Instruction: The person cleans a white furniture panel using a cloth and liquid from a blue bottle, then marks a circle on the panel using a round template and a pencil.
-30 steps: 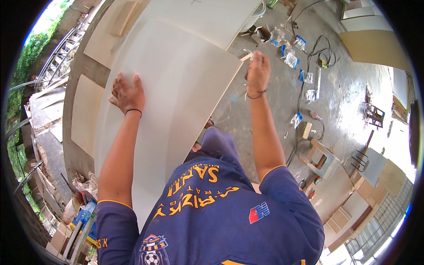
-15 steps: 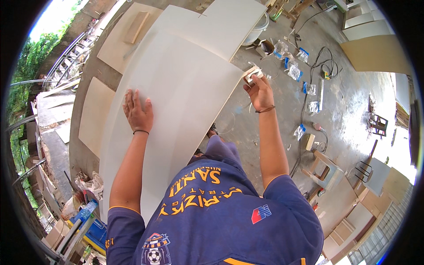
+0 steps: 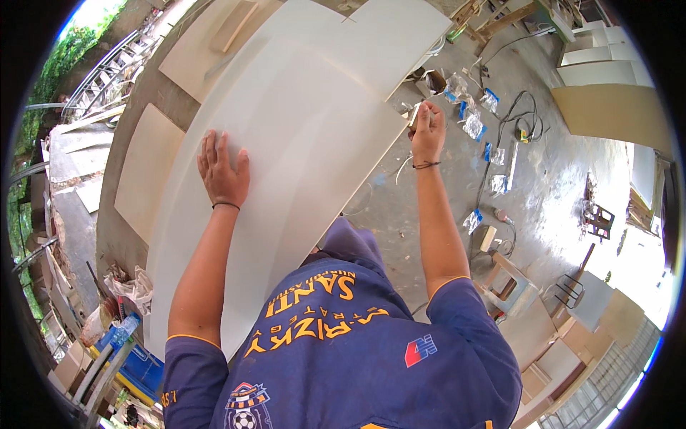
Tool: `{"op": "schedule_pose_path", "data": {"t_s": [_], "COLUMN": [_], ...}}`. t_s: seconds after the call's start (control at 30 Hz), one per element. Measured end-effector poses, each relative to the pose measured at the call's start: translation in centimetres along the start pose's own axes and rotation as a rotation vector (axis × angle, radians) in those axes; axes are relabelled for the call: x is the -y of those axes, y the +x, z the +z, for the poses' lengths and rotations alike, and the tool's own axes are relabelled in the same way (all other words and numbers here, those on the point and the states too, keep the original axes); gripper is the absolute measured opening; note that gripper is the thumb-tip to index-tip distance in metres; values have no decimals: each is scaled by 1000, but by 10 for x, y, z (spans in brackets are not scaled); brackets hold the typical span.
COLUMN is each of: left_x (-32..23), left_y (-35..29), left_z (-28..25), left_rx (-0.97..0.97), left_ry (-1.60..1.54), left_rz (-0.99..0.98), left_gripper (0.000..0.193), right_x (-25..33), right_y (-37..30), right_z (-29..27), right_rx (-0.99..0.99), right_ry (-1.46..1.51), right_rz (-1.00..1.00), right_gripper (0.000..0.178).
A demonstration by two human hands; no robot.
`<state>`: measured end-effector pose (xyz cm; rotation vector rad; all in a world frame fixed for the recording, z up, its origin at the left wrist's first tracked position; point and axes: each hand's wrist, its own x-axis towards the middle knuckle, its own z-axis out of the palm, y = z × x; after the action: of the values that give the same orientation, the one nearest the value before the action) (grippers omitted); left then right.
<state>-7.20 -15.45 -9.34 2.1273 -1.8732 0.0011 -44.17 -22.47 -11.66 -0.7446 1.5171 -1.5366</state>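
A large white panel (image 3: 300, 150) lies in front of me, its right edge running diagonally away from my body. My left hand (image 3: 224, 173) rests flat on its upper face, fingers stretched out. At the far right corner of the panel, my right hand (image 3: 428, 134) is closed on a small pale block (image 3: 414, 114). The block sits against the panel's edge, and my fingers hide most of it. A second white panel (image 3: 404, 36) lies beyond the first. Below my right hand, a thin pale strip (image 3: 402, 169) shows against the floor.
Brown boards (image 3: 150, 168) lie to the left, one bearing a wooden strip (image 3: 234, 27). Several clear and blue packets (image 3: 473, 126) and a black cable (image 3: 527, 107) are scattered on the concrete floor at right. A stool (image 3: 509, 286) lies near my right arm.
My right hand has turned over the small block, its fingers now wrapped closer round it at the panel's corner. My left hand stays flat on the panel. The whole view has shifted slightly.
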Motion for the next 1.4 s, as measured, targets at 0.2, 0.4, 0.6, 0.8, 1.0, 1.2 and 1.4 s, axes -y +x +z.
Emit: {"op": "schedule_pose_path", "data": {"t_s": [0.2,0.4,0.6,0.8,1.0,1.2,1.4], "left_x": [4,1,-8,-18,-17,-17,-17], "left_y": [-1,1,1,5,4,5,3], "left_z": [2,0,-3,-13,-12,-11,-10], "left_rx": [-18,-20,32,148,144,143,133], "left_ry": [-32,-46,9,-12,-19,-19,-21], "left_rz": [-3,-9,84,150,133,141,139], "left_gripper": [49,50,56,62,63,63,63], "right_x": [0,-3,-14,-8,-4,-4,-27], "right_y": [5,10,0,-10,-25,-43,-90], "right_z": [-2,-9,2,11,18,19,17], "right_rx": [17,81,-71,-166,-178,-187,-194], "right_ry": [-204,-204,-134,-148,-97,-142,-154], "right_rz": [17,-30,-156,-128,-126,-108,-130], "right_gripper": [27,27,29,25,23,21,23]}}
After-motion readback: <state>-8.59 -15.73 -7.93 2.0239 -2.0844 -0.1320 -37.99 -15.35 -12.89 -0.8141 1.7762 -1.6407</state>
